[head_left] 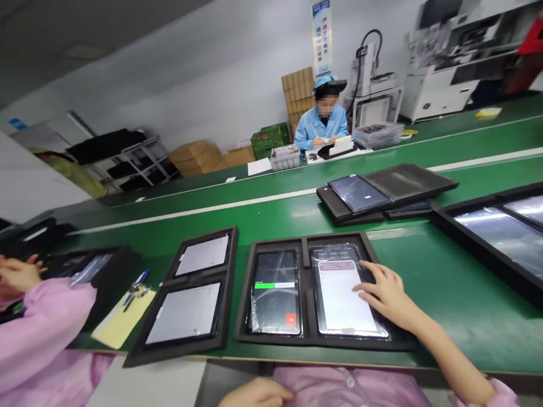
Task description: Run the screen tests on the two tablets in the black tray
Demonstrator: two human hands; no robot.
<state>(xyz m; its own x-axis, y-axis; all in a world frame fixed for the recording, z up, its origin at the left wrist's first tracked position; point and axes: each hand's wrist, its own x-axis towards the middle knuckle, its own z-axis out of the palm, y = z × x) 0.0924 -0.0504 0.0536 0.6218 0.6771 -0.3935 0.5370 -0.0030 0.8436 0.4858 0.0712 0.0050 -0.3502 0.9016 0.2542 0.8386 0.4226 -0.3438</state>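
Note:
My right hand [388, 294] reaches over a tablet [345, 297] with a lit white screen and a dark pop-up box near its top. Its fingers are spread, with the fingertips at the screen's right edge. That tablet lies in the right compartment of a black foam tray [307, 333]. Beside it, in the left compartment, lies a second tablet [275, 299] showing a dark screen with a green bar and a red square. My left hand [257, 393] rests low at the bottom edge, in front of the pink clothing; its fingers are mostly cut off.
Left stands another foam tray [227, 288] with two lit tablets, then a yellow notepad [119, 322] with pens. A pink-sleeved co-worker [46, 308] sits at far left. Stacked foam trays [411, 181] lie beyond, and a larger tray [479, 254] at right. Opposite sits a person in blue [303, 130].

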